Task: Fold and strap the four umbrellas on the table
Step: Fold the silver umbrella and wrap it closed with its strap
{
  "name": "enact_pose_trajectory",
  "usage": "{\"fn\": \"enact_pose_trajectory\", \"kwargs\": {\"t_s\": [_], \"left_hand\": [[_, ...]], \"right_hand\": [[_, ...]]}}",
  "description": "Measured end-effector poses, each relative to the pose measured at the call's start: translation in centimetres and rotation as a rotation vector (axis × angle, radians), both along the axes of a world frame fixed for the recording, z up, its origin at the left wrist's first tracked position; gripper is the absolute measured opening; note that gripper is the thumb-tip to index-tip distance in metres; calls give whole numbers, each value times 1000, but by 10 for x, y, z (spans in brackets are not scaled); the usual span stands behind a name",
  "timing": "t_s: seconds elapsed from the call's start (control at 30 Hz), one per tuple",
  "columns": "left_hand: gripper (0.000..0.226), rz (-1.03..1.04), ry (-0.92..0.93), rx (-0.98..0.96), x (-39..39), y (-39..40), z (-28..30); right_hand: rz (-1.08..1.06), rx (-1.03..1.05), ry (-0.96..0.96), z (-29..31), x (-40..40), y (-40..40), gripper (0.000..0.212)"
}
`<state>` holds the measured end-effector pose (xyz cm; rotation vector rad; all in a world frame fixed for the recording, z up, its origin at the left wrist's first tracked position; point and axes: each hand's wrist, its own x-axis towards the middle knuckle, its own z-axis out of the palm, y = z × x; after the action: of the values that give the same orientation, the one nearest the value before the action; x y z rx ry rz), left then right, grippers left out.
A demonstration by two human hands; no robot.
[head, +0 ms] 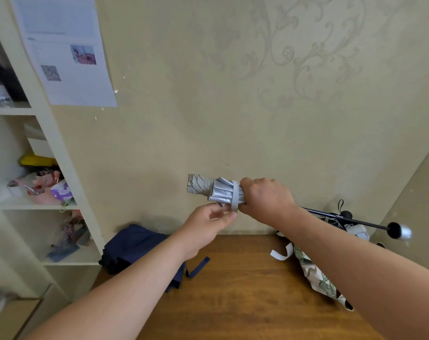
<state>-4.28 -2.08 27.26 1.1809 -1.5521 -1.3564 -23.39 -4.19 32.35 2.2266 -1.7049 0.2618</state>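
Right hand grips silver umbrella; left hand pinches strap.

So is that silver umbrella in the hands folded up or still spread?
Folded: the silver umbrella is a tight bundle, its strap wrapped round it, pinched by the left hand and gripped by the right hand.

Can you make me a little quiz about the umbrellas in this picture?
1. True or false: the left hand pinches the end of the strap wrapped round the silver umbrella.
2. Which hand grips the silver umbrella's body? A) right hand B) neither C) both
3. Fill in: the umbrella lying on the left of the table is dark ____.

Key: 1 true; 2 A; 3 blue, the blue umbrella.
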Motion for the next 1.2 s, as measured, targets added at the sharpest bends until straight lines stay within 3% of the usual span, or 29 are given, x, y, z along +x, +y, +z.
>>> {"fn": "enact_pose_trajectory", "kwargs": {"t_s": [0.2,0.47,0.57,0.8,0.93,1.2], "left_hand": [[16,17,-34,-21,6,4,-9],[7,8,115,18,19,5,-2],[19,-47,96,14,18,8,-1],[22,101,20,-75,23,4,1],[23,23,74,-20,26,0,12],[22,66,99,-73,32,-1,16]], "right_hand": [[-17,24,-47,3,-4,-4,24],[-66,41,-23,6,-13,-4,23],[-64,70,-73,7,-8,-2,23],[-62,365,-469,9,5,4,25],[-132,486,-750,8,9,6,17],[-75,593,-860,11,12,9,14]]}}
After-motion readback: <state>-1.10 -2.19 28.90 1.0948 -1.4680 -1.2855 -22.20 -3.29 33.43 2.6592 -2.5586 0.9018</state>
